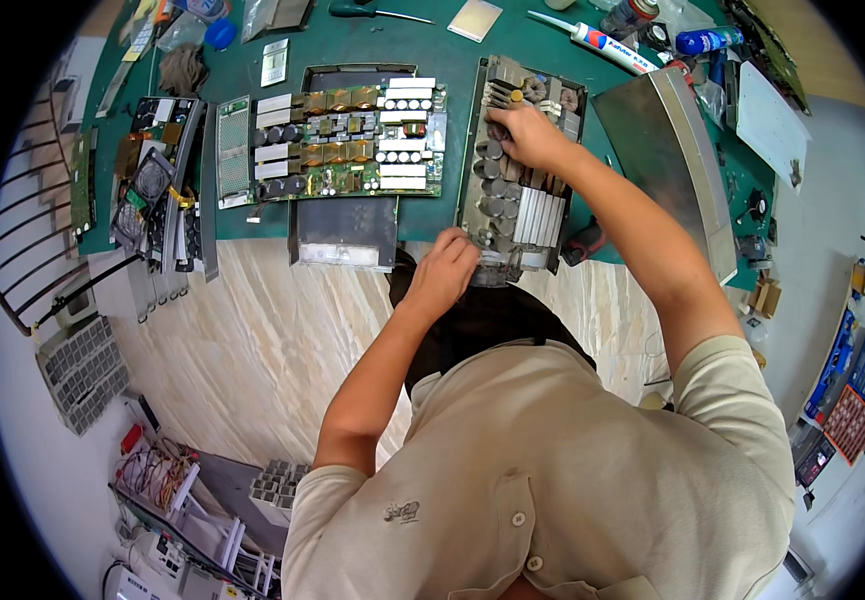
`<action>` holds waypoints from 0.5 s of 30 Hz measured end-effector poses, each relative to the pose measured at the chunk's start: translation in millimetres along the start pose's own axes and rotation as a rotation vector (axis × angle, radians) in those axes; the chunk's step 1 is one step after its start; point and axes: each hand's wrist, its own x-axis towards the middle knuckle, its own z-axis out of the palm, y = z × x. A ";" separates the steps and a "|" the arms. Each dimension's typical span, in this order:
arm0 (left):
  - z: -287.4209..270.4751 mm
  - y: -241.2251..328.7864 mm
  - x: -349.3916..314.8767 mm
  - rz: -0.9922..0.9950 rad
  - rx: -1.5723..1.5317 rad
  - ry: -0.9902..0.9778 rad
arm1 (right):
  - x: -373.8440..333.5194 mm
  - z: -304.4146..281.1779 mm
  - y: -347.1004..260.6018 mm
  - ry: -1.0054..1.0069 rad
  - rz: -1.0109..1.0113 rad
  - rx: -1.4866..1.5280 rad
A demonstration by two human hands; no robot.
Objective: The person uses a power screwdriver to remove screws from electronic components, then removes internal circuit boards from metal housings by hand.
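Observation:
A dusty power circuit board (497, 185) in an open metal frame lies lengthwise before me on the green bench, its near end at the bench edge. Capacitors, coils and a ribbed silver heat sink (539, 217) crowd it. My right hand (530, 135) reaches over its far part, fingers curled down at the left side among the components. At the near left corner, my left hand (442, 268) is closed on the edge, fingertips bent inward. Both hands partly hide what they grip. Left of it sits a cleaner green circuit board (342, 143) on a dark metal tray (344, 225).
A bent metal cover (657, 150) lies to the right, beside a screwdriver handle (584, 240). Farther back are a sealant tube (607, 45), a blue spray can (709, 40) and a screwdriver (377, 13). Stacked electronic modules (157, 185) stand at the left.

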 end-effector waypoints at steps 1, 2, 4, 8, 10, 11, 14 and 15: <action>-0.4 3.9 1.1 0.012 0.003 -0.002 | -3.4 1.0 2.5 0.017 -0.006 0.011; -0.2 8.6 2.1 0.025 0.005 -0.005 | -5.8 1.6 5.4 0.035 -0.011 0.021; -1.7 15.6 3.4 0.049 0.018 -0.002 | -12.3 -4.2 0.2 0.050 0.002 0.052; -7.8 30.9 4.0 0.119 0.083 0.013 | -28.6 -19.4 -9.2 0.098 -0.018 0.159; -13.5 41.1 3.9 0.164 0.122 0.004 | -39.3 -21.0 -9.8 0.171 -0.054 0.235; -15.3 47.2 4.9 0.185 0.136 -0.005 | -44.7 -22.4 -9.5 0.188 -0.064 0.261; -22.8 63.7 6.1 0.219 0.182 -0.019 | -58.4 -26.3 -11.5 0.248 -0.081 0.336; -23.5 67.7 6.8 0.227 0.194 -0.021 | -63.6 -26.2 -10.5 0.269 -0.073 0.354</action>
